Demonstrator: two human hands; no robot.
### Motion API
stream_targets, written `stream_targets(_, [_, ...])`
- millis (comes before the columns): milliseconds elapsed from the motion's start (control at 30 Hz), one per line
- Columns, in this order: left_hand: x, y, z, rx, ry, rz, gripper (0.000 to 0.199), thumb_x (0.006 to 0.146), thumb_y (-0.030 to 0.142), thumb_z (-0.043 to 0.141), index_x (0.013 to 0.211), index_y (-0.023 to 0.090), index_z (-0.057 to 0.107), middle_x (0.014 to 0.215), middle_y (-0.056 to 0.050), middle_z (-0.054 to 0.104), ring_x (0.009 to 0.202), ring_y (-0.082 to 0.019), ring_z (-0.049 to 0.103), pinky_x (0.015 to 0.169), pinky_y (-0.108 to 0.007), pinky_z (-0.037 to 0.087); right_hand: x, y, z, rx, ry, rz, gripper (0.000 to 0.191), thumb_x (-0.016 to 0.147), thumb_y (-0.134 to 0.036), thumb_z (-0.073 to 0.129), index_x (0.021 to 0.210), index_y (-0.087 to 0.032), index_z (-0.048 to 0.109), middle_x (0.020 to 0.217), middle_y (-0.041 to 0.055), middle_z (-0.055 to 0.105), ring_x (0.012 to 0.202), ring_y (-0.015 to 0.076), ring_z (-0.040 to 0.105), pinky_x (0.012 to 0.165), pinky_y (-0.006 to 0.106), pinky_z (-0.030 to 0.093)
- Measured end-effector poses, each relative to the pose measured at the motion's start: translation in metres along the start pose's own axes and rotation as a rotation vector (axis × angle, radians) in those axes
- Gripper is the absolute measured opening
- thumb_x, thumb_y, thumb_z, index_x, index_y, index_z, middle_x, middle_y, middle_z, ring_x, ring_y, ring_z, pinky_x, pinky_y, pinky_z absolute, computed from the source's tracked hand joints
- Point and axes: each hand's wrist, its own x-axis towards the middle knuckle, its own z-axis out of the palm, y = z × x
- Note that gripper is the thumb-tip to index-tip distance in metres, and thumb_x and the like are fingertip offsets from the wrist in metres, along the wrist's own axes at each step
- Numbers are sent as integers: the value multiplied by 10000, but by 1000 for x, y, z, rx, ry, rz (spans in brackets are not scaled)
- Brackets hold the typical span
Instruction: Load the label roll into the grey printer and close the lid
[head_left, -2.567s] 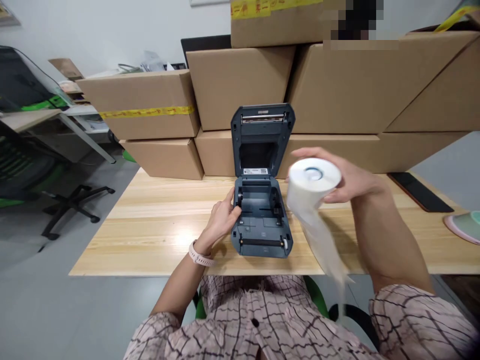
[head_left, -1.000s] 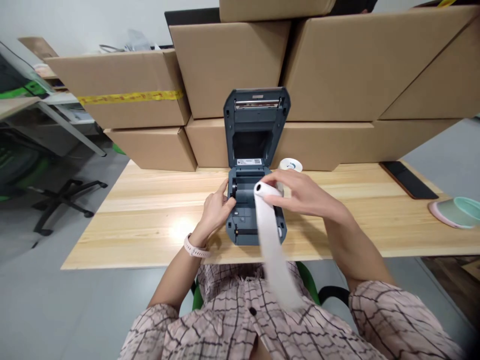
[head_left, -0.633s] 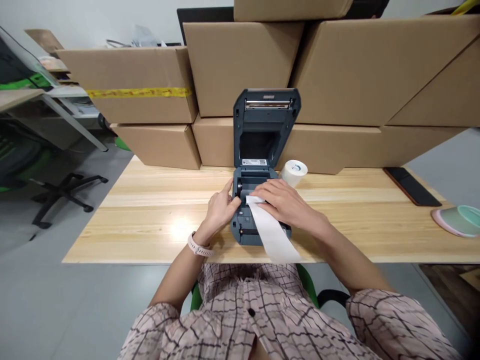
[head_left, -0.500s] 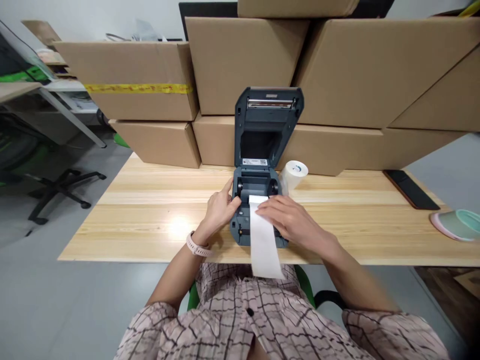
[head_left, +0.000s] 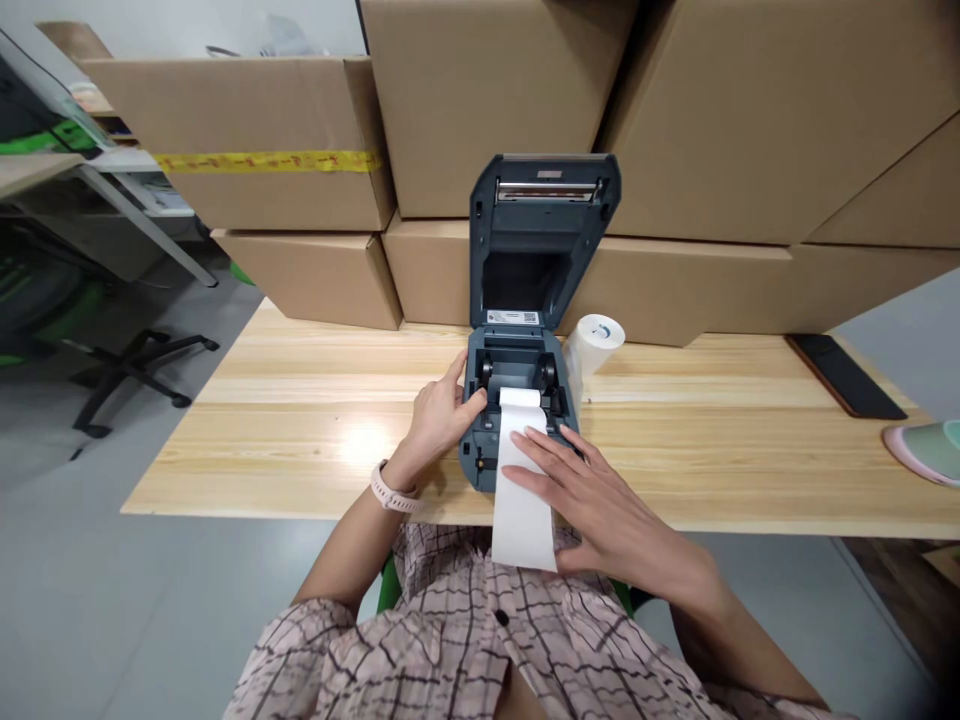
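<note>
A dark grey label printer [head_left: 471,440] stands on the table before me, its lid [head_left: 480,250] tilted up. From its inside a strip of white label paper [head_left: 517,530] runs toward me and hangs past the table's front edge. My left hand [head_left: 442,415] grips the printer's left side, thumb over the rim and index finger stretched along the outside. My right hand [head_left: 600,500] lies spread over the strip, fingertips on its upper face and thumb by its lower right edge. A white paper roll [head_left: 600,340] stands upright just right of the printer.
Cardboard boxes [head_left: 487,110] are stacked along the back of the wooden table [head_left: 300,420]. A black phone [head_left: 844,375] lies at the right, with a pale green and pink object [head_left: 926,450] near it. A chair base [head_left: 135,370] stands on the floor at left.
My right hand has slid toward me along the strip, with its fingers now more spread. The strip's free end hangs slightly lower and further left. My left hand stays on the printer.
</note>
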Motion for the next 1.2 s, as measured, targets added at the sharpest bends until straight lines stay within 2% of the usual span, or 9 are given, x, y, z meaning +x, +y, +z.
stream_targets(67, [0,0,0,-5,1,3,718,899,378,532,1573,141,452,543,72,506,559,-179,516,617,-277,337,1,-2,7,-36,81,24,636,932,-236,704,1527,-246,478,1683,111,394,1572,308,358,1261,616,340])
stream_targets(100, [0,-1,0,-8,0,3,722,899,378,533,1576,140,448,540,73,502,557,-178,512,617,-278,335,2,-2,11,-46,141,27,579,938,-101,604,1491,-248,520,1646,97,461,1555,289,393,1250,600,360])
stream_targets(200, [1,-2,1,-21,-6,5,739,899,397,540,1582,135,438,541,75,493,549,-173,496,609,-279,325,5,3,21,-10,280,-8,663,855,62,436,1418,-255,585,1537,42,601,1509,226,466,1207,526,432])
stream_targets(367, [2,-4,2,-30,-7,9,754,899,405,547,1592,133,423,538,81,479,546,-164,470,602,-277,311,5,14,23,105,280,-90,584,900,-5,456,1396,-273,609,1502,1,634,1502,185,471,1218,506,414])
stream_targets(800, [1,-3,1,-42,-5,15,756,914,421,565,1592,123,414,531,92,462,540,-149,448,592,-270,301,5,10,21,150,270,-61,648,834,35,486,1388,-278,607,1510,-7,628,1488,184,477,1220,511,374])
stream_targets(933, [1,-4,2,-50,-6,23,778,920,465,580,1598,125,407,532,91,466,537,-147,448,588,-266,296,7,12,24,154,283,-63,585,877,-5,496,1383,-273,619,1504,2,633,1482,187,487,1218,502,385])
stream_targets(1067, [0,-6,1,-79,30,13,671,990,480,489,1573,149,467,536,67,492,555,-156,477,609,-265,332,7,4,23,136,282,-47,466,973,-104,514,1400,-260,620,1515,32,623,1491,193,485,1245,517,378])
stream_targets(1133, [1,-7,0,-89,67,10,619,1020,490,441,1535,159,530,562,35,556,601,-174,546,656,-277,388,1,-3,14,142,203,-38,448,1008,-247,584,1456,-265,584,1575,62,557,1519,224,454,1274,550,340])
stream_targets(1200, [2,-9,1,-114,94,15,604,1034,512,421,1504,164,574,650,-12,665,703,-206,642,734,-297,450,-5,-6,-4,223,99,-131,513,1000,-454,635,1487,-313,558,1572,49,560,1493,231,494,1308,534,297])
